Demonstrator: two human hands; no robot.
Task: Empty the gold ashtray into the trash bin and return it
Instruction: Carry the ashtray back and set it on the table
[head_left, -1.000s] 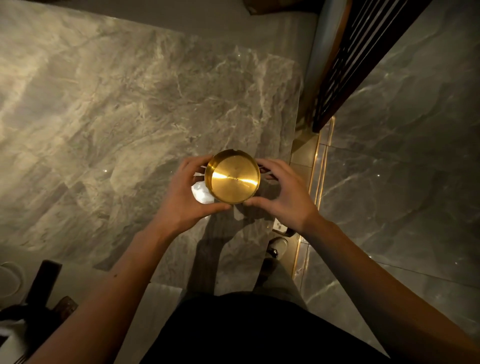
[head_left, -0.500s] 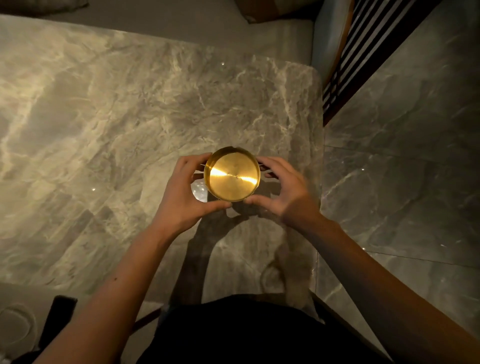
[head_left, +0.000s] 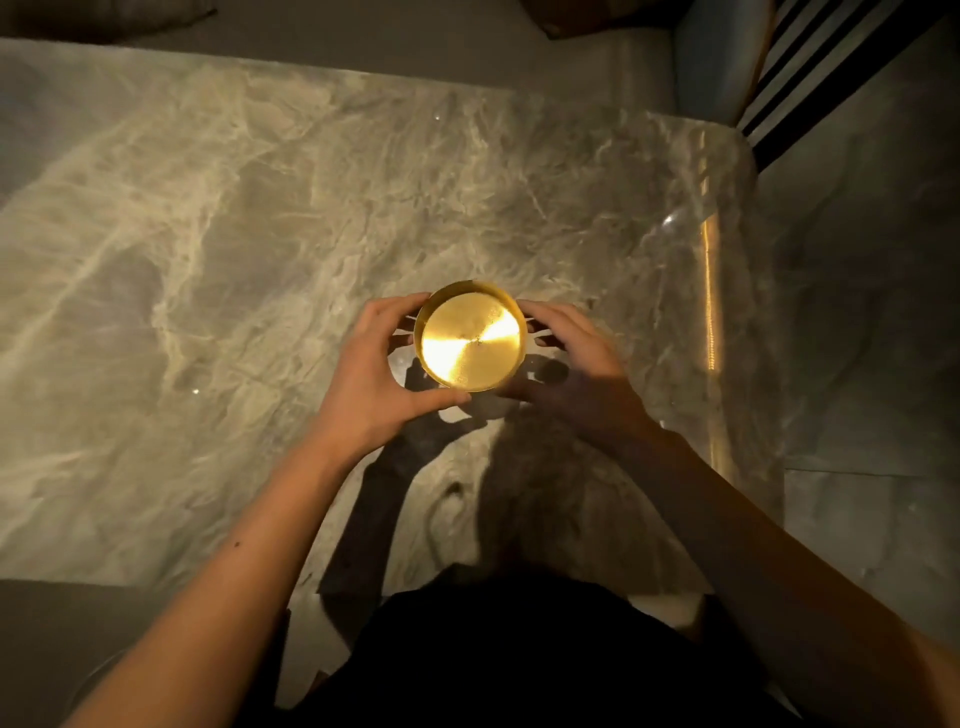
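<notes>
The round gold ashtray (head_left: 470, 340) is upright, its shiny inside bare, held a little above the grey marble table (head_left: 208, 260). My left hand (head_left: 374, 374) cups its left side, thumb under the near rim. My right hand (head_left: 576, 369) curls around its right side, fingers close to the rim. Whether the ashtray touches the tabletop I cannot tell; shadows of both hands lie just below it. No trash bin is in view.
The table's right edge (head_left: 748, 322) runs down beside a dark marble floor (head_left: 872, 364). A dark slatted panel (head_left: 810, 78) and a pale padded seat edge (head_left: 711, 57) stand at the top right. My dark clothing fills the bottom centre.
I have moved over the table: the floor gap and white scrap under the ashtray are gone and marble tabletop now lies beneath it. Both hands keep their hold on the ashtray.
</notes>
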